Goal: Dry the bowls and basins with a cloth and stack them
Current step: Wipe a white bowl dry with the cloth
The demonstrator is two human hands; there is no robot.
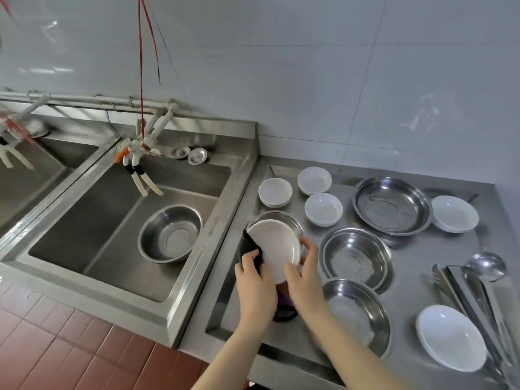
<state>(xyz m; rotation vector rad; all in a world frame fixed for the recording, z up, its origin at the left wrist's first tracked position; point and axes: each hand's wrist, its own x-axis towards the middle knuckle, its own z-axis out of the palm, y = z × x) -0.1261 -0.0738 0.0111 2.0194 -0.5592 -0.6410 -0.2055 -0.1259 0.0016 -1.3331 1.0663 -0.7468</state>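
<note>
L hand [254,280]: is gripping the dark cloth [250,247], fingers curled tight on it, pushing it on the held bowl's edge at 9 o'clock.
R hand [305,277]: is holding the held bowl [277,249] at its 4 o'clock edge, fingers bent round the rim, thumb on the inside.
Held bowl: white, is tipping up on its side w/ the open face to the camera, over the counter [410,254], right in front of a back basin [284,216].
Cloth: more of it is hanging under the bowl at 6 o'clock, btwn the wrists.
Places below: told from the held bowl.
Small white bowls [323,208]: 3 are sitting open side up at 12 to 1 o'clock, near each other.
Big basin [392,205]: is sitting at 2 o'clock; a side bowl [454,213] is sitting just beside it.
Mid basin [355,257]: is sitting at 3 o'clock.
Front basin [357,313]: is sitting at 5 o'clock, partly under the R arm.
Front bowl [450,337]: white, is sitting at 4 o'clock, far out.
Sink [194,277]: is lying at 9 o'clock; a sink basin [170,233] is sitting inside it.
Ladle [486,266] & tongs [450,288]: are lying far out at 3 o'clock.
</note>
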